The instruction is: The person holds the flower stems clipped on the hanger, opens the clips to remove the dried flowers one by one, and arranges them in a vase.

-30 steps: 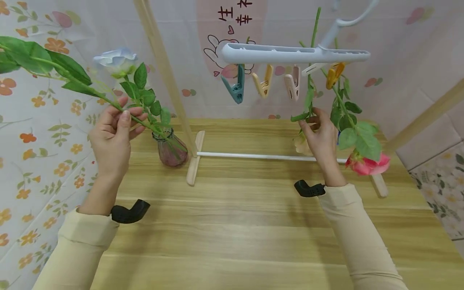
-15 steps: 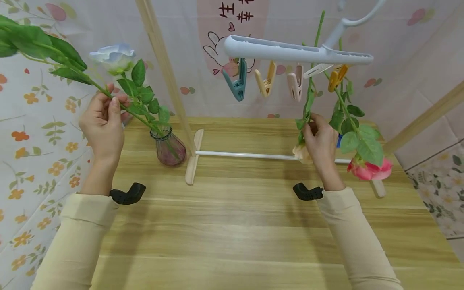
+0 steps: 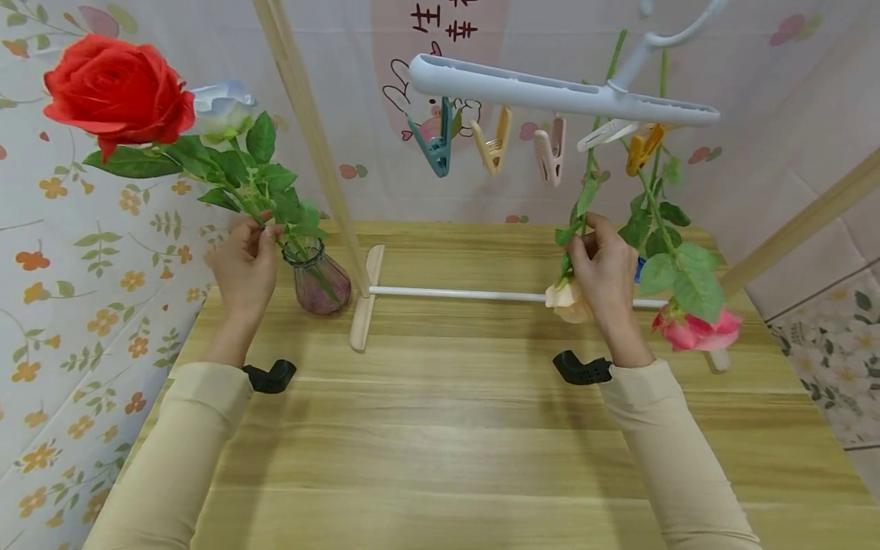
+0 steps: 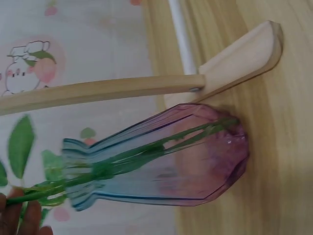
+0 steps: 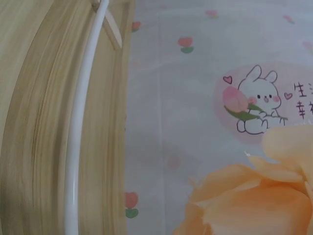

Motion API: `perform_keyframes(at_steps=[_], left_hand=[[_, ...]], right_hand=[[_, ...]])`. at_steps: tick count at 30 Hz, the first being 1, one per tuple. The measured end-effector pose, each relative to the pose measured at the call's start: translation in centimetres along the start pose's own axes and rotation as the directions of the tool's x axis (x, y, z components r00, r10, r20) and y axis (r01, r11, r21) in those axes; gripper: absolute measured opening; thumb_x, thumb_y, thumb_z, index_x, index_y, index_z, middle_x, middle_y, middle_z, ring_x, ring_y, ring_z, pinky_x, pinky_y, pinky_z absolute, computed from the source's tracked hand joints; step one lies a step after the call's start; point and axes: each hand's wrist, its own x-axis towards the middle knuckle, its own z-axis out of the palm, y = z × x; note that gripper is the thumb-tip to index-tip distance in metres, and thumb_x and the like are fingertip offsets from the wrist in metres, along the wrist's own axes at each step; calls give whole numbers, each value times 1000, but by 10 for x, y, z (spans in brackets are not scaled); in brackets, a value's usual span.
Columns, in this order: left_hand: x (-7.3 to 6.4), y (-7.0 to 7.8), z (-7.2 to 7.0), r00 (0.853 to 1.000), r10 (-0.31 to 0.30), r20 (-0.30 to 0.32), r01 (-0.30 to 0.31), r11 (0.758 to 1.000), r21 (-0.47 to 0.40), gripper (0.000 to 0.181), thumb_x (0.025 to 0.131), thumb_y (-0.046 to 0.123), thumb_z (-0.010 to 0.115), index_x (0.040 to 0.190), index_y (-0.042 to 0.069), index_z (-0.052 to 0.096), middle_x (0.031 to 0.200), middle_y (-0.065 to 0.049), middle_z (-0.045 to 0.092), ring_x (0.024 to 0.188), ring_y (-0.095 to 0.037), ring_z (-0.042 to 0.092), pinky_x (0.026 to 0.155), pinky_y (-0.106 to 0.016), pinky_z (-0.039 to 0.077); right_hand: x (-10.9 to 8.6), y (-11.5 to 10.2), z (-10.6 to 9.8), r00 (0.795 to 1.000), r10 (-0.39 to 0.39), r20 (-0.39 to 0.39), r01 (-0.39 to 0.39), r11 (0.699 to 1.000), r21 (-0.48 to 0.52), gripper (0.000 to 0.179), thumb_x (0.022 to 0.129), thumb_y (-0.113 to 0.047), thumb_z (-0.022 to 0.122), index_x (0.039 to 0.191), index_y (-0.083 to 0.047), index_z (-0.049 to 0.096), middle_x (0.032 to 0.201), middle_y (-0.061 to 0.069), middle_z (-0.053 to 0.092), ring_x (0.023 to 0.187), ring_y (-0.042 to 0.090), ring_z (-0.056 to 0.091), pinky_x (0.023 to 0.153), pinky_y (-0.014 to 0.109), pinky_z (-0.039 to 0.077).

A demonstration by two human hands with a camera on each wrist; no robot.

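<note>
flower-print sheet (image 3: 89,336), left | rabbit-print backdrop (image 3: 426,198), rear | tiled wall (image 3: 835,344), right | wood-grain tabletop (image 3: 440,458), below

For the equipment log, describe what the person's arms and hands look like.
The long sleeves are plain cream with broad cuffs. A black, bent, tube-like device sticks out at each wrist. The hands are ungloved. No cables are visible.

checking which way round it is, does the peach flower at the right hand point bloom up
No, the peach flower hangs bloom down, its petals below the fingertips of the right hand.
</note>
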Motion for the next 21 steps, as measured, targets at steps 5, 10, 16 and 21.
perform_keyframes(at_steps=[5,10,16,21], left_hand=[[-2,-6,4,998,-41,-43,45,993,107,24,100,9,51,101,-10,65,112,-20,71,89,-20,67,68,-5,37],[-10,-16,9,993,-114,-41,119,977,179,22,95,6,56,109,-10,63,103,-24,71,70,6,49,71,-14,38],[-20,-23,12,984,-174,26,163,958,236,34,97,11,53,126,-5,61,121,-28,62,104,-38,60,97,-48,44],[-27,-26,13,992,-89,94,63,965,253,32,98,9,51,111,-18,63,115,-39,59,109,-51,55,94,-60,45]], right_hand=[[-3,-3,-1,1000,-1,7,1,1000,10,29,95,-3,54,121,2,66,75,24,70,49,-21,35,46,7,26],[-5,-3,-1,1000,-18,18,18,1000,8,28,95,-4,54,120,3,65,74,24,69,48,-22,33,45,8,26],[-6,-2,-1,999,-32,29,32,999,17,27,94,-2,55,119,4,65,73,23,70,48,-22,32,44,8,26],[-6,-2,-2,998,-56,11,55,998,19,25,94,-2,56,116,4,66,72,22,69,48,-21,31,44,9,25]])
